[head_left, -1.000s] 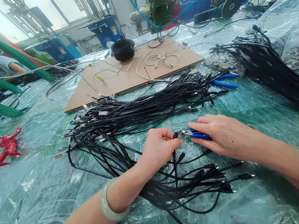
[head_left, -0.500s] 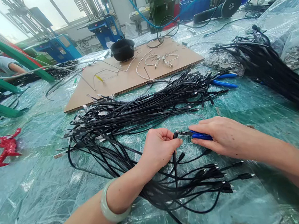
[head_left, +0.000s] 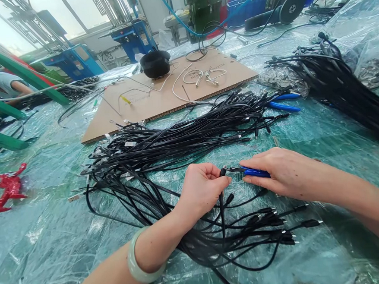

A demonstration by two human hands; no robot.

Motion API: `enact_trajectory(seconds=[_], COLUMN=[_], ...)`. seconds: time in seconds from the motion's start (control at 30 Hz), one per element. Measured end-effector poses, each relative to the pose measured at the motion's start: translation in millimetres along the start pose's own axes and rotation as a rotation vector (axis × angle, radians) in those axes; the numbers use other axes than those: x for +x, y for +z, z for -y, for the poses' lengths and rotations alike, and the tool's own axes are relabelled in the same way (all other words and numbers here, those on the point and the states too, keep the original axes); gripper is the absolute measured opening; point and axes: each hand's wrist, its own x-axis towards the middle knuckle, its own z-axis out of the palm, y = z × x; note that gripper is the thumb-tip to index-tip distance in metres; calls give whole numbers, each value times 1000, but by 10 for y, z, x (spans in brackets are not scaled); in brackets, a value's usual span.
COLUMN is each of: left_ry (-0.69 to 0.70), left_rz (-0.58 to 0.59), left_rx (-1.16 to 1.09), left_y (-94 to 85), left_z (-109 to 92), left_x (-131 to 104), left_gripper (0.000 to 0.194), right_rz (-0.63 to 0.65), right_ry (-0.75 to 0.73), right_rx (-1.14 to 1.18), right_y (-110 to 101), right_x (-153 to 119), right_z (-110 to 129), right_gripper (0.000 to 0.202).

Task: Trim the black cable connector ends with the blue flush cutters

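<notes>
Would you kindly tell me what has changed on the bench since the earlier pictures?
The right hand has squeezed the blue-handled metal cutters: their handles, apart at first, now lie close together. Nothing was picked up or let go. The left hand still pinches the upright black cable near its top, and the long bundle of black cables behind stays put.

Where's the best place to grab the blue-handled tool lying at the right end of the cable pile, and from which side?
Probably by its blue handles, coming from the right. They point out to the right past the black cables, spread apart and uncovered, while the tool's head end is hidden among the cables.
</notes>
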Motion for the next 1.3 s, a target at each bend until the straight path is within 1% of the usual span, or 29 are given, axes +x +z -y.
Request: enact_trajectory(seconds=[0.27,0.37,0.57,0.67,0.77,0.93,1.1,1.3], left_ry=[-4,8,13,15,43,129,194,241], left_rz=[4,6,-8,-12,-30,-68,-100,-133], left_rx=[6,0,25,48,78,130,204,272], left_y=[5,2,-4,-6,-6,-7,-2,4], left_z=[-12,-4,12,15,25,59,76,77], left_x=[1,1,8,14,22,32,20,0], left_gripper=[23,25,24,23,22,24,26,25], right_rz=[2,-4,-79,-96,-104,-145,-114,-17], right_ry=[6,12,1,-8,0,4,42,124], right_rx=[13,-16,-121,-176,-236,-323,-326,-281], right_y=[-38,-43,-5,15,31,47,41,4], right_x=[0,-6,-17,-14,-10,-19,-12,8], right_z=[-9,-3,20,32,53,98,145,188], right_gripper=[22,23,25,25,23,22,22,21])
